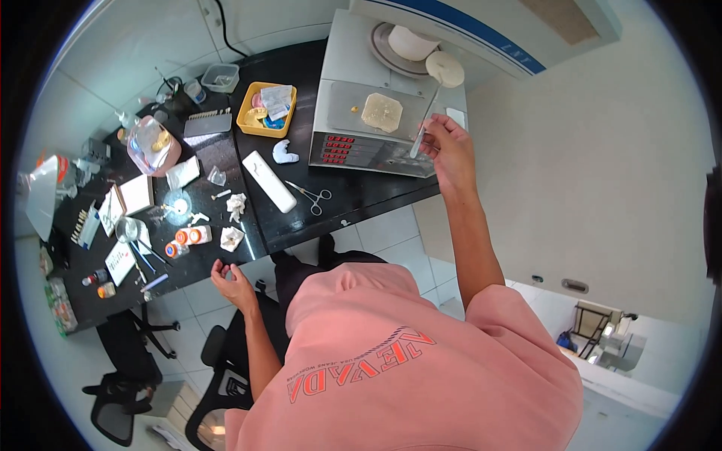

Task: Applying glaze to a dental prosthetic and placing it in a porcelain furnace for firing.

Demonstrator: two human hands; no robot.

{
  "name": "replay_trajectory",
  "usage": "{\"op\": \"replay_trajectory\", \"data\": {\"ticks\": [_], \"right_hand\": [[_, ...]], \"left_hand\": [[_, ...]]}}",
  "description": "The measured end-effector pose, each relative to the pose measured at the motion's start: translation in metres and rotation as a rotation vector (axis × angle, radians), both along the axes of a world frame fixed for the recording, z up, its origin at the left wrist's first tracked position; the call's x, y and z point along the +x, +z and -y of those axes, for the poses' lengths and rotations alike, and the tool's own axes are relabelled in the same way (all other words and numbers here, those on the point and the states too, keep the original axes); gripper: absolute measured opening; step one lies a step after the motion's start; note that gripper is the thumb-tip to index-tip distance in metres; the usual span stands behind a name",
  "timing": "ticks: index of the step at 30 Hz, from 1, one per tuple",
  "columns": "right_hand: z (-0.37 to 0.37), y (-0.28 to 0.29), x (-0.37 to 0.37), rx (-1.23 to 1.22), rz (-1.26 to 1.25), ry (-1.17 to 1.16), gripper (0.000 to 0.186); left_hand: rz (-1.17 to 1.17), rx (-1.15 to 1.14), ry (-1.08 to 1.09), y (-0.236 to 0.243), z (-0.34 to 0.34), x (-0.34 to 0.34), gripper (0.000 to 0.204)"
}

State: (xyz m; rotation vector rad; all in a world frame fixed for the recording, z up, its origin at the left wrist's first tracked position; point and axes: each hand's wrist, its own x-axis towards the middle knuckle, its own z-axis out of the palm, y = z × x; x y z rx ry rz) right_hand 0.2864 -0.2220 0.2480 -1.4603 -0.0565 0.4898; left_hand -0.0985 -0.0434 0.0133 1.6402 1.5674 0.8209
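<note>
My right hand [449, 150] is closed around long metal tweezers [427, 113], over the front right of a grey furnace [353, 52]. At the far end of the tweezers is a round pale disc [445, 69], beside the white cylindrical firing stand [412, 43]; whether the two touch I cannot tell. On the furnace's top lies a beige octagonal slab [382, 112], with a tiny yellow piece [354, 110] to its left. My left hand [235, 288] hangs near the bench's front edge, fingers loosely bent and apart, holding nothing.
The furnace's raised upper part [481, 30] overhangs the stand. Left on the black bench [301, 56] are a yellow tray [244, 124], a white oblong case [269, 182], scissor-handled forceps [312, 197], crumpled tissues [232, 239] and small orange-capped jars [192, 236]. An office chair [218, 376] stands behind my left arm.
</note>
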Motion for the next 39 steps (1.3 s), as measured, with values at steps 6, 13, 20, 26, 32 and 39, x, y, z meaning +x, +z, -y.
{"op": "replay_trajectory", "data": {"ticks": [6, 13, 20, 26, 32, 39], "right_hand": [[-0.014, 0.005, 0.034, 0.019, 0.039, 0.055, 0.016], [-0.017, 0.003, 0.071, 0.017, 0.082, 0.098, 0.018], [-0.021, 0.003, 0.088, -0.039, 0.113, 0.144, 0.018], [-0.025, 0.002, 0.103, -0.045, 0.111, 0.161, 0.017], [-0.031, 0.001, 0.111, -0.025, 0.095, 0.18, 0.016], [-0.029, -0.002, 0.116, -0.013, 0.084, 0.182, 0.016]], "left_hand": [[-0.026, -0.004, 0.002, 0.001, 0.004, 0.0, 0.033], [-0.024, 0.027, 0.023, 0.001, 0.007, 0.007, 0.034], [-0.042, 0.061, 0.04, -0.001, 0.01, 0.009, 0.031], [-0.059, 0.067, 0.049, -0.004, 0.012, 0.012, 0.031], [-0.066, 0.054, 0.054, -0.002, 0.013, 0.012, 0.031], [-0.085, 0.068, 0.047, -0.002, 0.013, 0.012, 0.031]]}}
